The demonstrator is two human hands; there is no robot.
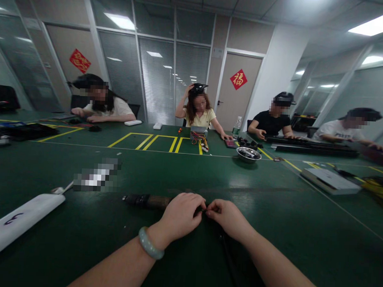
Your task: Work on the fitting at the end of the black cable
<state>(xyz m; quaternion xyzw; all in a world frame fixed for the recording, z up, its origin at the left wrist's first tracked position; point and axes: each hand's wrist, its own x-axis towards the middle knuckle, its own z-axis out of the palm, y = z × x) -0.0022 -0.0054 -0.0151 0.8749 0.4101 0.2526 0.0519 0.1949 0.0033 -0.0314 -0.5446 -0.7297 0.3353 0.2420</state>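
Observation:
On the green table (89,223), a dark cylindrical tool (159,202) lies crosswise, its right part hidden behind my left hand (184,213). That hand has curled fingers, thumb and forefinger nearly meeting at a small dark piece too tiny to make out. Just to the right, my right hand (228,217) pinches at the same spot, fingertips together; what it holds is hidden. The two hands almost touch. A thin black cable or rod (229,259) runs from below my right hand toward the near edge.
A white power bank-like case (23,223) lies at the left. Farther off are a metal bowl (248,155) of dark parts, a flat grey box (330,181), yellow cables (378,187) and wired electronics (200,137). Several people sit across the table.

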